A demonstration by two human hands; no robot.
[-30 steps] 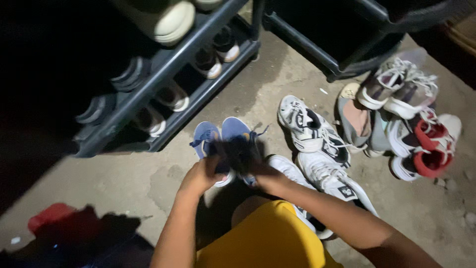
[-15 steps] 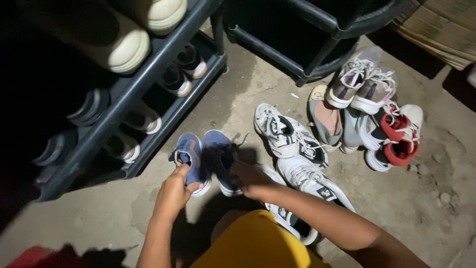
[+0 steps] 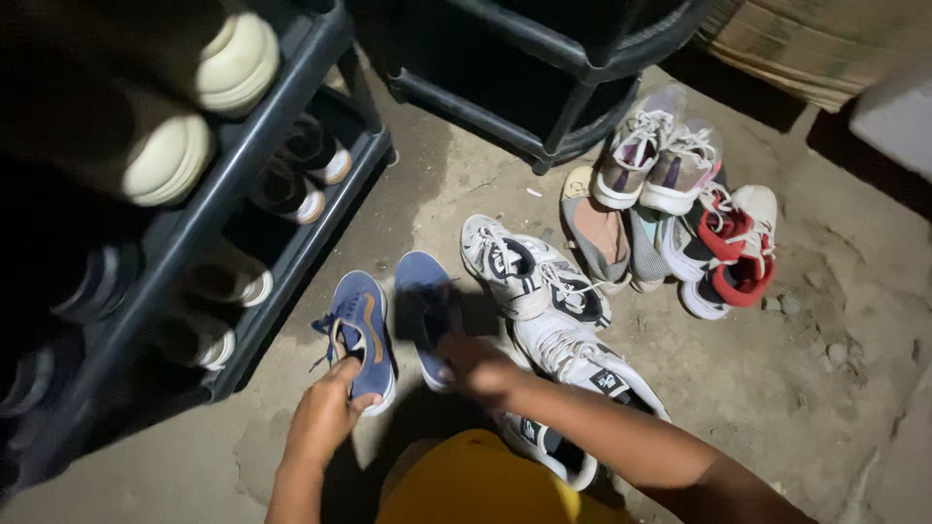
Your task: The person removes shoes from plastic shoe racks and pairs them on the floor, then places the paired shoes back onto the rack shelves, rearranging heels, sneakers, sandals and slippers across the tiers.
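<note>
Two blue sneakers lie side by side on the concrete floor in front of me. My left hand (image 3: 325,417) grips the heel of the left blue sneaker (image 3: 357,328), which has an orange stripe. My right hand (image 3: 478,370) holds the heel of the right blue sneaker (image 3: 424,309). A yellow garment (image 3: 485,485) covers my knee just below the hands.
A dark shoe rack (image 3: 209,209) with several pairs of shoes stands at the left. A second dark rack (image 3: 544,68) is at the top. White sneakers (image 3: 529,277) lie to the right, then grey, pink and a red-lined white sneaker (image 3: 733,257). Woven basket (image 3: 806,49) top right.
The view has shifted so everything sits lower and further left. My hands have slid the two blue sneakers slightly apart while still holding their heels.
</note>
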